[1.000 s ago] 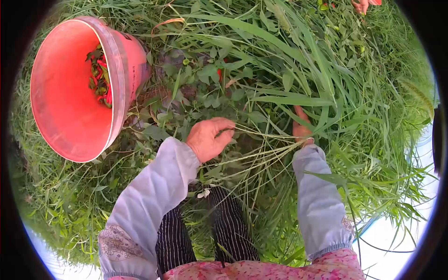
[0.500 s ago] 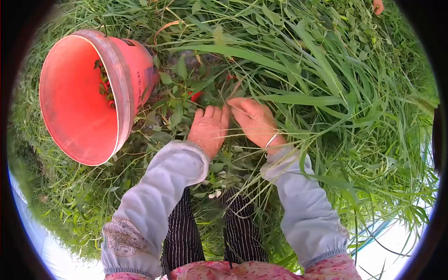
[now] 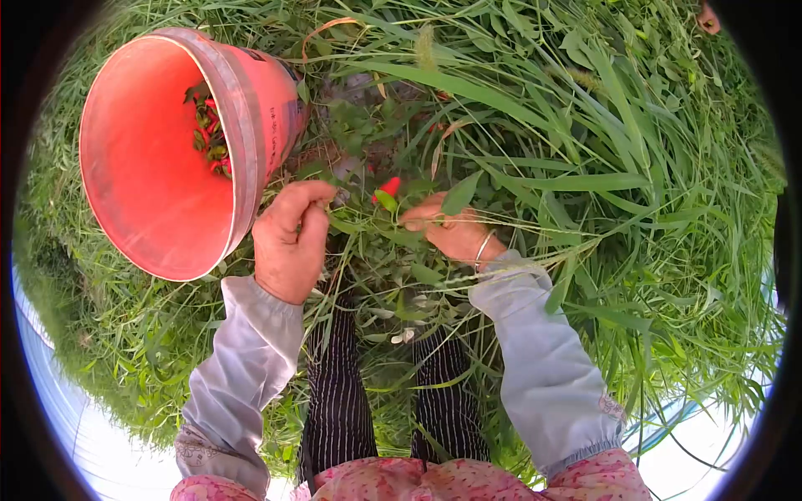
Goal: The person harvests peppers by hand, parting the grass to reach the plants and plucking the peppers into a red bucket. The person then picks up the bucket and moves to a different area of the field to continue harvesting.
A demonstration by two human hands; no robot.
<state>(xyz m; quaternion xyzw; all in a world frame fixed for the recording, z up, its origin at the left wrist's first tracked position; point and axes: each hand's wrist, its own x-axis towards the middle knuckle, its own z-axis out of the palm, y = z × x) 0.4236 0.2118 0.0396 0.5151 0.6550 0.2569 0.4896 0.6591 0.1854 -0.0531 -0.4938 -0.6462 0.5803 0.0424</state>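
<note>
A red chili pepper [image 3: 387,189] shows among the leaves between my hands, with a small green chili pepper [image 3: 385,200] beside it. My left hand [image 3: 291,240] is closed, thumb against curled fingers, near the bucket's rim; what it pinches is too small to make out. On the other side, my right hand [image 3: 455,231] has its fingers pinched on a pepper plant stem [image 3: 398,220], and a leaf partly covers it. The red bucket [image 3: 154,238] lies tilted at the left, its mouth facing me, holding several red and dark green peppers [image 3: 211,138].
Tall grass [image 3: 576,179] grows thick on the right, with long blades and seed stalks reaching over my right wrist. My striped trouser legs [image 3: 341,392] are below my hands. Part of another person's hand [image 3: 708,18] appears at the top right edge.
My left hand has moved left, away from my right hand and toward the bucket. My right hand has shifted slightly down and right. The red pepper and the bucket's contents show more clearly.
</note>
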